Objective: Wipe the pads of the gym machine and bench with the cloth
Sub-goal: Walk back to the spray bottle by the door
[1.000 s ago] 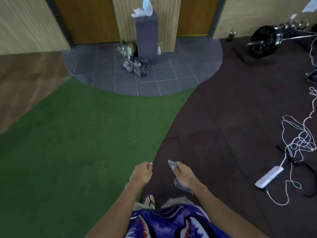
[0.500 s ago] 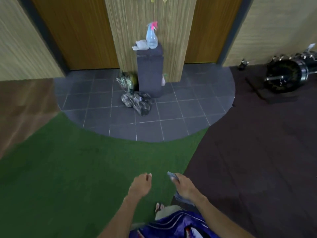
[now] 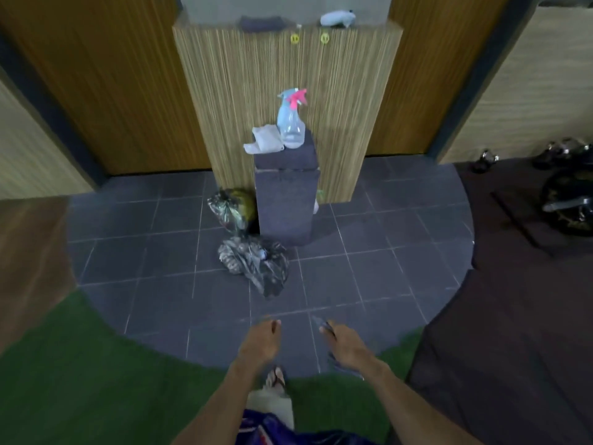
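Both forearms reach forward, low over the tiled floor [image 3: 369, 252]. The left hand [image 3: 261, 343] has fingers loosely curled, holding nothing. The right hand [image 3: 345, 345] grips the dark cloth [image 3: 337, 364], which hangs beneath its palm.

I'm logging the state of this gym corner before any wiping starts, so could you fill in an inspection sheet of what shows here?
Surface: grey tile floor, bordered by green turf and a dark rubber mat.
Job's things: cloth held in the right hand; spray bottle upright on a dark pedestal; no pads seen.
Clutter: white rag beside the bottle; two crumpled bags by the pedestal.
Hands: left hand loosely curled, holding nothing.
Cables: nothing seen.
Surroundings: wooden doors; barbell weights, far right.
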Tool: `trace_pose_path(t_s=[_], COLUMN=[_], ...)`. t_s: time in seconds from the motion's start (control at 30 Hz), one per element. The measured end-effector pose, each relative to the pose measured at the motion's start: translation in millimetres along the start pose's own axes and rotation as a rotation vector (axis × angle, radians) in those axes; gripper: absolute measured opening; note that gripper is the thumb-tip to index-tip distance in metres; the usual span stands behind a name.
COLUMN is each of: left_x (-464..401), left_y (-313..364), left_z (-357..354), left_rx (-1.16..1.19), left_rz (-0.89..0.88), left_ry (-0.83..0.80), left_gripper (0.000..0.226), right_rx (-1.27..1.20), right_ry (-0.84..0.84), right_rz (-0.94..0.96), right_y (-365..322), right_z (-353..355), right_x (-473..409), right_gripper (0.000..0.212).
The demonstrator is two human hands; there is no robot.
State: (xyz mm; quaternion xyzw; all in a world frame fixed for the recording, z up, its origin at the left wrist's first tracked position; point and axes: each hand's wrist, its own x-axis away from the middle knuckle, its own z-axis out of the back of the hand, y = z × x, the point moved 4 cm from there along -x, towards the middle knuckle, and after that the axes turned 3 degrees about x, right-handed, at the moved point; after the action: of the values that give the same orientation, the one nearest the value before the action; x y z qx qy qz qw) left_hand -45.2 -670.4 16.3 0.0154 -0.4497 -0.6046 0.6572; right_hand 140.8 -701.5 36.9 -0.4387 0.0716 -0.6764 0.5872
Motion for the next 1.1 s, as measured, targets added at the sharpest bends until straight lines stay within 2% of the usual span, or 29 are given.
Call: trace_pose_path(t_s=[0.03, 0.07, 0.13, 0.17, 0.33, 0.47, 0.63, 0.73, 0.8, 0.93, 1.1], left_x=[-29, -57, -103, -126, -256, -368, -499, -565, -601, -647, -668], left_y=[16, 30, 56, 67, 114, 147, 188, 189, 180, 154, 128], left_z=[24, 47, 89, 108, 188, 243, 299, 316, 317, 302, 279], left_rx=[-0.011, -0.018, -0.023, -0.030, -0.045, -0.121, -0.199, -0.248, -0.296, -0.443, -0.456], left_rz=[-0.017, -0.031, -0.033, -0.032, -0.053, -0.064, -0.101, -0.120, -0.157, -0.286, -0.337], left_ry=[0.008, 0.018, 0.044, 0.065, 0.175, 0.265, 0.359, 0.391, 0.409, 0.415, 0.442], left_gripper=[0.044, 0.043, 0.039, 0.036, 0.035, 0.031, 0.038, 0.046, 0.050, 0.057, 0.063], right_rx=[0.005, -0.014, -0.039, -0.041, 0.109, 0.240, 0.590, 0.777, 0.904, 0.988, 1.002], right_ry=[-0.006, -0.004, -0.034, -0.049, -0.042, -0.146, -0.199, -0.171, -0.165, -0.171, -0.208], right_rz=[-0.001, 0.011, 0.065, 0.045, 0.134, 0.285, 0.487, 0.712, 0.893, 1.168, 1.221], right_y=[-14, -23, -42, -51, -92, -112, -135, -147, -150, -142, -107], right_z=[23, 41, 69, 85, 165, 226, 291, 306, 307, 285, 258], right_x=[-26, -54, -102, -127, -272, -398, -568, -646, -686, -735, -751], right_gripper=[0.083, 0.082, 0.045, 0.039, 0.040, 0.043, 0.049, 0.056, 0.052, 0.051, 0.054])
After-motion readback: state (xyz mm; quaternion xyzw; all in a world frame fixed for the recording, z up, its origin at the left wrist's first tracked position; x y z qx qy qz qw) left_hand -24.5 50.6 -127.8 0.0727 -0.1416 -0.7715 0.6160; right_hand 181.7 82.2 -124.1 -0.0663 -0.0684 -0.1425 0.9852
